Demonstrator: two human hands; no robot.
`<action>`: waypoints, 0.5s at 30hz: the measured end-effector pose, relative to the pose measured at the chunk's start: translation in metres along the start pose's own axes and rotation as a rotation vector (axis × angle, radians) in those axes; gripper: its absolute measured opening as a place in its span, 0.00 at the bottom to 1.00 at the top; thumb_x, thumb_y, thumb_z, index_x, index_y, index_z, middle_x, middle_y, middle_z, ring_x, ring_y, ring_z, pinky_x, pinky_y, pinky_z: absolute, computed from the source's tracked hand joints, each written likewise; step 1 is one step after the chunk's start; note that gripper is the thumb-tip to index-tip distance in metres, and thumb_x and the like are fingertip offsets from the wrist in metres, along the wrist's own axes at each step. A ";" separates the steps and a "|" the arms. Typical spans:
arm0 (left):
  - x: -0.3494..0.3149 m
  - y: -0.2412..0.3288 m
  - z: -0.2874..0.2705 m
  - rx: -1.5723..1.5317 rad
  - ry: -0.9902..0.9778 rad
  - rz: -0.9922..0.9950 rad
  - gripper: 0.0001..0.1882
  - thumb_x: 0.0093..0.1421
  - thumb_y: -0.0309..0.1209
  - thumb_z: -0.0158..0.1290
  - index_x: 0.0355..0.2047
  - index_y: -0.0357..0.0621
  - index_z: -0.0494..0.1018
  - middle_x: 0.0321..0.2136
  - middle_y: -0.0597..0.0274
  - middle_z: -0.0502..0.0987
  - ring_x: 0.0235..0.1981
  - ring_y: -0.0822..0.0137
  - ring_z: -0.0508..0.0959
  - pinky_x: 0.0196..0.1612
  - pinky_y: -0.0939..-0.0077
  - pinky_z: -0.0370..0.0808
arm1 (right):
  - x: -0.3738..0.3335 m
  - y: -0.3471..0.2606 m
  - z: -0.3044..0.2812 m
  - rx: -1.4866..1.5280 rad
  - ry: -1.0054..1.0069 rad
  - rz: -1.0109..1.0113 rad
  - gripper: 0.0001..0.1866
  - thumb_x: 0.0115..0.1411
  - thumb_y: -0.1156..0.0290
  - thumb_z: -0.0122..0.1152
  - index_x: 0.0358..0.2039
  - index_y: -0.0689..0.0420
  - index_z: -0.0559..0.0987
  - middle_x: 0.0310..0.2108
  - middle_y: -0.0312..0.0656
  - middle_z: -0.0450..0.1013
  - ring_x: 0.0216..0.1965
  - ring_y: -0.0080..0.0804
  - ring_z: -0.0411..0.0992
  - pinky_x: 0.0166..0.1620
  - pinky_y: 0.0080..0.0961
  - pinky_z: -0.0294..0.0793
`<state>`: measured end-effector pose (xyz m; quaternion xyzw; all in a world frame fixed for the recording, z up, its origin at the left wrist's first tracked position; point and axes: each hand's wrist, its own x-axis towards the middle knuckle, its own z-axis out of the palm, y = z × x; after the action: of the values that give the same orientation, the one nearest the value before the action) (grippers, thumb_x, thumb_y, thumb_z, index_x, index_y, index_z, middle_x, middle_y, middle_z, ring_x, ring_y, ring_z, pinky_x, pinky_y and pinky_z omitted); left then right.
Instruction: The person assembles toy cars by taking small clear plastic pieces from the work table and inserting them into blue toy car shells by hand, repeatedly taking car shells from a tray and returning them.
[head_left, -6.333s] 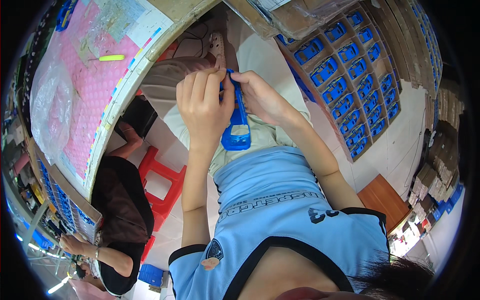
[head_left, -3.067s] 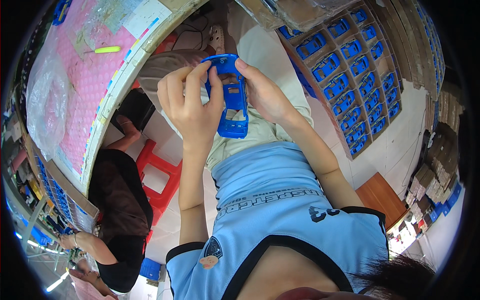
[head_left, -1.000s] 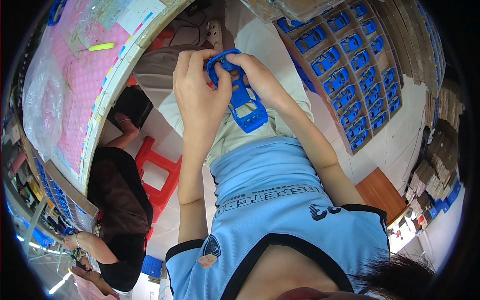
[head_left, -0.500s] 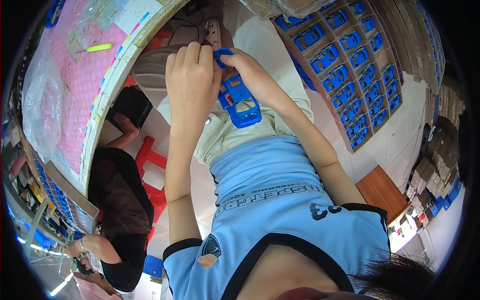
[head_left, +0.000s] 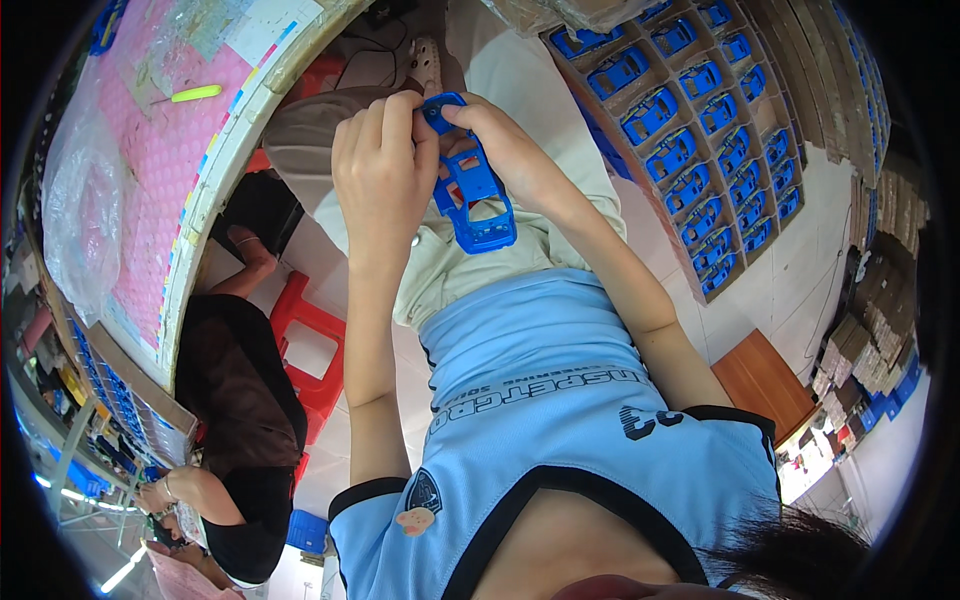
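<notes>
A blue toy car body (head_left: pixel 477 188) with open window holes is held over my lap, its far end between my two hands. My left hand (head_left: pixel 385 155) is closed on its left side, fingers curled and knuckles up. On the other side my right hand (head_left: pixel 508 150) grips it, the thumb lying on the blue part near the far end. My fingers hide much of the car's middle and left edge. Whether the left fingers also hold a small tool cannot be seen.
At the right, a divided cardboard tray (head_left: pixel 668 190) carries rows of blue car bodies. On the left stands a table with a pink bubble-wrap top (head_left: pixel 160 190), a yellow-green handled tool (head_left: pixel 196 93) and clear plastic (head_left: pixel 85 190). Another person (head_left: pixel 240 390) sits near a red stool (head_left: pixel 310 345).
My left fingers have shifted slightly downward, showing more of the car's far end. The car body has moved a little to the left. Both hands keep their hold.
</notes>
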<state>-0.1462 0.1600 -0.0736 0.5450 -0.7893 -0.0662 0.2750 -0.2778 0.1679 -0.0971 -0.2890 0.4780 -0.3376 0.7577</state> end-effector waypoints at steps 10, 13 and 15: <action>0.003 -0.004 0.001 -0.040 0.053 0.036 0.09 0.45 0.20 0.54 0.29 0.41 0.71 0.27 0.58 0.72 0.28 0.59 0.73 0.31 0.69 0.69 | 0.001 -0.001 0.000 0.021 0.000 -0.007 0.21 0.60 0.56 0.42 0.42 0.63 0.67 0.35 0.44 0.67 0.34 0.29 0.70 0.35 0.22 0.70; 0.004 -0.002 0.000 -0.085 -0.005 0.003 0.09 0.45 0.20 0.54 0.30 0.40 0.70 0.26 0.58 0.71 0.28 0.59 0.73 0.31 0.69 0.69 | 0.000 0.001 0.002 0.036 0.018 0.007 0.21 0.60 0.56 0.43 0.42 0.62 0.68 0.32 0.44 0.69 0.31 0.27 0.70 0.33 0.21 0.71; 0.004 0.000 -0.001 -0.097 -0.005 0.007 0.09 0.45 0.20 0.53 0.30 0.39 0.70 0.26 0.58 0.71 0.28 0.59 0.73 0.31 0.69 0.69 | 0.000 0.002 0.001 0.056 0.040 -0.010 0.21 0.60 0.56 0.43 0.42 0.62 0.68 0.31 0.44 0.69 0.29 0.27 0.71 0.31 0.20 0.71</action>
<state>-0.1462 0.1566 -0.0713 0.5280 -0.7877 -0.1047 0.2995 -0.2760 0.1687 -0.0980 -0.2630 0.4821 -0.3604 0.7540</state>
